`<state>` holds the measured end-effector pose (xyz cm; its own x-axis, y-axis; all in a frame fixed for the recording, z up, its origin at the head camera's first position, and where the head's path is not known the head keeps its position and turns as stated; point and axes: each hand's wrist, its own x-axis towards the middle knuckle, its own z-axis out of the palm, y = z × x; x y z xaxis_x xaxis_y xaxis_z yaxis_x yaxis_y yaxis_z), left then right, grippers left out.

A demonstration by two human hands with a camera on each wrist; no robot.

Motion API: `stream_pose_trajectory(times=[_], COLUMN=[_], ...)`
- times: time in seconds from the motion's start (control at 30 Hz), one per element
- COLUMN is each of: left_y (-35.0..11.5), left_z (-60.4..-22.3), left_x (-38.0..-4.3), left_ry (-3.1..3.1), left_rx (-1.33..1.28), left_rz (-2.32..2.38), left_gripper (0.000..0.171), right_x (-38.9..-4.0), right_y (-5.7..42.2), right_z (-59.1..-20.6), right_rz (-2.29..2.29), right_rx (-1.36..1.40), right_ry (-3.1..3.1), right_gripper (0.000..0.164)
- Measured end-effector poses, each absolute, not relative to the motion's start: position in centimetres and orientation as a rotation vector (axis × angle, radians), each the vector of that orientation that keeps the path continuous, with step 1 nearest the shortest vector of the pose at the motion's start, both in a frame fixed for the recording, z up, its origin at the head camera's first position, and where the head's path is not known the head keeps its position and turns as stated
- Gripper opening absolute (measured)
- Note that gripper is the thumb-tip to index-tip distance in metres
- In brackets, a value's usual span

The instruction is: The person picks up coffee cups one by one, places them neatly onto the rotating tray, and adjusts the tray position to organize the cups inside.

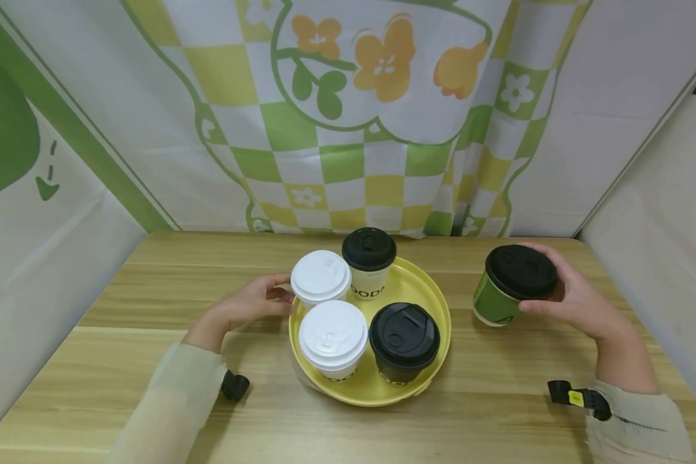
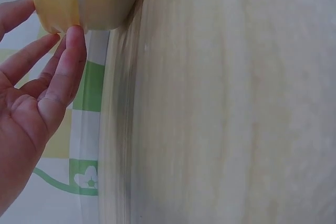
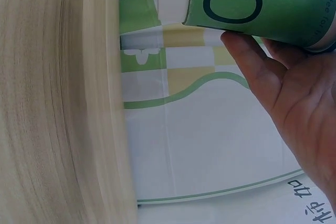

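Observation:
On the right, my right hand (image 1: 586, 303) grips a green paper coffee cup (image 1: 495, 299) with a black lid, thumb on the near side and fingers behind. The cup leans slightly over the table; in the right wrist view its base shows a gap from the tabletop. My left hand (image 1: 249, 303) rests its fingertips against the left edge of a round yellow tray (image 1: 435, 290), fingers fairly straight. On the tray stand two white-lidded cups (image 1: 332, 335), a cup with a black lid and pale body (image 1: 369, 280) at the back, and a black cup (image 1: 403, 341) at front right.
The wooden table (image 1: 487, 412) ends at the back against a checkered, flowered curtain (image 1: 354, 161). White fabric walls stand at both sides. A black strap device (image 1: 580, 397) sits at the right wrist, another (image 1: 234, 385) at the left.

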<state>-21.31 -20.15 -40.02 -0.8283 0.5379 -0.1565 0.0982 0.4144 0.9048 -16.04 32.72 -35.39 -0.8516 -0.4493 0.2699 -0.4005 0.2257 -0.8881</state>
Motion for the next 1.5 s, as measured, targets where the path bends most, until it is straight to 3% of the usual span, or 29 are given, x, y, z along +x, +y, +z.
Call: stream_pose_trajectory(times=[0.37,0.97,1.5], left_y=[-20.7,-20.2,-18.7], left_z=[-40.2,-38.8,-38.9], left_x=[-20.3,-13.5,-12.8], left_ry=[2.340,2.380,2.415], left_rx=[0.573,0.299,0.272], left_rz=[1.365,1.380,1.385], left_gripper=[0.061,0.070,0.071], right_x=[-15.8,-15.8,-15.8], right_y=[32.4,32.7,32.5], right_z=[-35.1,-34.9,-35.0], right_rz=[-1.741,-1.736,-1.676], right_rx=[-0.870,-0.871,-0.850], right_ry=[2.415,2.380,2.436], right_gripper=[0.087,0.086,0.086])
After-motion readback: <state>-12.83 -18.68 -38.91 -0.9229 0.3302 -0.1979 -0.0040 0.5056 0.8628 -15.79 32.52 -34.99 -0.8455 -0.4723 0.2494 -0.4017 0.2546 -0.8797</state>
